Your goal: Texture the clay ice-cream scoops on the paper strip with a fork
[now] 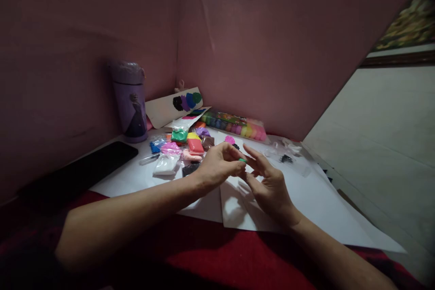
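Observation:
Above the white paper my left hand [222, 163] is closed, pinching a small piece of green modelling clay [242, 160] between thumb and fingertips. My right hand [270, 186] faces it from the other side, fingers apart, with its fingertips close to the green clay. Whether the right fingertips touch the clay cannot be made out. Behind the hands, a flat pink clay piece [229, 140] and a black clay piece [235, 147], partly hidden, lie on the paper. To the left sit several clay packets, among them a green packet [179, 135], a red packet [195, 146] and a white packet [166, 164].
A purple tumbler [131, 104] stands at the left, behind a dark phone-like slab [102, 165]. A card with coloured patches [163, 108] leans at the back, beside a pack of colourful clay [234, 124]. Clear plastic [299, 163] lies right. Pink panels [254, 45] enclose the back.

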Demonstrator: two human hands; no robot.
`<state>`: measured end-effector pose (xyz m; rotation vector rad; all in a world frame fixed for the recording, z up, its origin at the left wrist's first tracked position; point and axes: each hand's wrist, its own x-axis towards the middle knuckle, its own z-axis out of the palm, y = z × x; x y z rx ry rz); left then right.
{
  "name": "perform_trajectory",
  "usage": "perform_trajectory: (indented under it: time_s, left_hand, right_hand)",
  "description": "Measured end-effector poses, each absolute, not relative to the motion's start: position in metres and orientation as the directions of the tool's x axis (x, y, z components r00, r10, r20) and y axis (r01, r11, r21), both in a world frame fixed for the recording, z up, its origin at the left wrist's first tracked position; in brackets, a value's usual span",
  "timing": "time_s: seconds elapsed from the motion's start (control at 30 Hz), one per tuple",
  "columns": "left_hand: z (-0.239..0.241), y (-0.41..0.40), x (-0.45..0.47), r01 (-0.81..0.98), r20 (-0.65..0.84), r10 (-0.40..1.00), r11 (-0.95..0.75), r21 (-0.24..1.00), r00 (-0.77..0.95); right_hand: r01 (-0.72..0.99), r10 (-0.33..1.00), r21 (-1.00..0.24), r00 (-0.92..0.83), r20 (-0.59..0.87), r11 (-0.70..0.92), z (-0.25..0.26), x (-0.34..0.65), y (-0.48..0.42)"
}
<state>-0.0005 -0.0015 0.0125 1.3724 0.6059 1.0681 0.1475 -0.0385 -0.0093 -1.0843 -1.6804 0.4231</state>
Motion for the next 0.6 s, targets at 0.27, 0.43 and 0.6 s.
perform_trajectory:
  time_s: [0.27, 0.43, 0.6]
  left_hand:
    - [0.031, 0.011, 0.006, -0.181, 0.284, 0.923, -0.242, 0.953, 0.26]
    - [0.015, 0.013, 0.009, -0.233, 0.297, 0.932, -0.248, 0.94, 0.209]
    - [0.003, 0.008, 0.004, -0.202, 0.308, 0.915, -0.26, 0.944, 0.261]
  right_hand:
    - [-0.211, 0.966, -0.943, 0.052, 0.252, 0.258, -0.002, 0.151, -0.029]
    - [-0.332, 0.991, -0.934, 0.016, 0.136, 0.133, -0.002, 0.151, -0.029]
    - [-0.279, 0.994, -0.954, 0.015, 0.106, 0.106, -0.002, 0.152, -0.029]
